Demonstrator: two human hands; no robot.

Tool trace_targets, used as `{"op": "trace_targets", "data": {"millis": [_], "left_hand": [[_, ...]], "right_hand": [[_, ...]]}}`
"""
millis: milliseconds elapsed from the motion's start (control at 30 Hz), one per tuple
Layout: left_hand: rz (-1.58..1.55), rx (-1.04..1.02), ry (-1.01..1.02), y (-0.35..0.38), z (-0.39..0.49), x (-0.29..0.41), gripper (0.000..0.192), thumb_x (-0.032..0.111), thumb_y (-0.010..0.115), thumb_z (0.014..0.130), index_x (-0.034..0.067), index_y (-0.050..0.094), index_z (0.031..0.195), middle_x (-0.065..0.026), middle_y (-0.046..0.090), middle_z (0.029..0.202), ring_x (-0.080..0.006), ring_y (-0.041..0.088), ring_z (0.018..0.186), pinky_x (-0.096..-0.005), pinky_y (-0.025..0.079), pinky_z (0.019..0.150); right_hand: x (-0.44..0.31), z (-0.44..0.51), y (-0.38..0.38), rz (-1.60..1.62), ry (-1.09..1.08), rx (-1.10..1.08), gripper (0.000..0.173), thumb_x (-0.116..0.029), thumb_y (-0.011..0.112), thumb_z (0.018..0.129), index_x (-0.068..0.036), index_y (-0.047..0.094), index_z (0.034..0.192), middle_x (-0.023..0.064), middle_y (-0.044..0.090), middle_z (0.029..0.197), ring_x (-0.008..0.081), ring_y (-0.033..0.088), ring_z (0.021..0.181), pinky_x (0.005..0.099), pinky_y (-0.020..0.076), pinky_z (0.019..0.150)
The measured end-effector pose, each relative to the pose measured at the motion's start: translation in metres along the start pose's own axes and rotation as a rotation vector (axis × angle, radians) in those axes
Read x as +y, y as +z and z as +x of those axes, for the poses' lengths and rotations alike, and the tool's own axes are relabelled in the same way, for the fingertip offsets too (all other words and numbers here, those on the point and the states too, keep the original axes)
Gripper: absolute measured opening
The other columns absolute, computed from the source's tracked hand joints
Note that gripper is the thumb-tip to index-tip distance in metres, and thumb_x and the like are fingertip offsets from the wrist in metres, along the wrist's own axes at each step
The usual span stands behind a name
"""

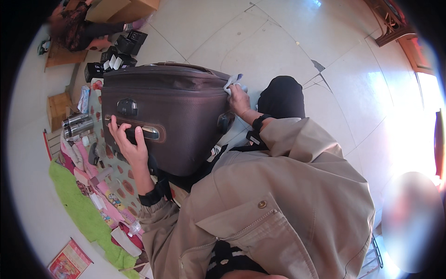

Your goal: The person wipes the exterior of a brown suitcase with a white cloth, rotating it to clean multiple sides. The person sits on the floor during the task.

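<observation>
A dark brown fabric suitcase (188,122) stands before me, close to my legs. My left hand (130,141) is on its side carry handle (150,132), with the fingers curled over the handle and the thumb pressed near its middle. A pale grey cloth (231,83) is bunched in my right hand (239,101), against the zipped edge at the suitcase's right corner. Below that hand a dark corner wheel (224,122) shows. Beside the handle is a black and silver lock plate (127,106). The suitcase's underside is hidden.
Left of the suitcase, a patterned surface (127,186) holds steel flasks (78,125), a clear bottle (134,228) and pink fabric. Black boxes (130,42) lie beyond it. Another person (75,31) sits at upper left near a cardboard box (122,10). The tiled floor (278,45) has cracks.
</observation>
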State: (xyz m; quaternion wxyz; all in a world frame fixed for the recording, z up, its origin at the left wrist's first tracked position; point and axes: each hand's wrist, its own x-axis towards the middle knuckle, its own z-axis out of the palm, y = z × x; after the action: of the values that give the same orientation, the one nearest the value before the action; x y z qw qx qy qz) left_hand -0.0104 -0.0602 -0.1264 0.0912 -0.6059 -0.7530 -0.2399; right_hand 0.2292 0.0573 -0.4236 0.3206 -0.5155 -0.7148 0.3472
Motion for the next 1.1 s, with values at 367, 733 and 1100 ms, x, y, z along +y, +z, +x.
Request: {"op": "trace_targets", "data": {"millis": [367,733,1100], "left_hand": [[-0.038,-0.039,-0.02,-0.001,0.004,0.003,0.024,0.014,0.062,0.087,0.003,0.05,0.104,-0.0238,0.04,0.147,-0.0477,0.028,0.139,-0.0549,0.023,0.112],[-0.026,-0.124,-0.102,-0.004,0.011,0.006,0.023,0.019,0.055,0.087,0.003,0.046,0.101,-0.0263,0.035,0.149,-0.0465,0.026,0.14,-0.0534,0.019,0.113],[-0.018,-0.135,-0.107,-0.002,0.015,0.008,0.029,0.031,0.052,0.093,0.004,0.045,0.099,-0.0254,0.034,0.15,-0.0438,0.029,0.139,-0.0524,0.021,0.113]], "right_hand": [[0.097,0.023,0.047,-0.199,0.256,-0.653,0.026,-0.011,0.044,0.091,-0.006,0.062,0.109,0.0187,0.064,0.11,0.0395,0.062,0.102,0.0466,0.0523,0.085],[0.133,0.034,0.08,-0.51,0.335,-0.769,0.029,-0.019,0.045,0.093,-0.011,0.07,0.106,0.017,0.068,0.107,0.0317,0.069,0.094,0.042,0.0564,0.074],[0.151,0.052,0.09,-0.536,0.572,-0.838,0.029,-0.016,0.047,0.094,-0.012,0.065,0.116,0.0162,0.066,0.114,0.0345,0.064,0.107,0.048,0.0532,0.086]]}}
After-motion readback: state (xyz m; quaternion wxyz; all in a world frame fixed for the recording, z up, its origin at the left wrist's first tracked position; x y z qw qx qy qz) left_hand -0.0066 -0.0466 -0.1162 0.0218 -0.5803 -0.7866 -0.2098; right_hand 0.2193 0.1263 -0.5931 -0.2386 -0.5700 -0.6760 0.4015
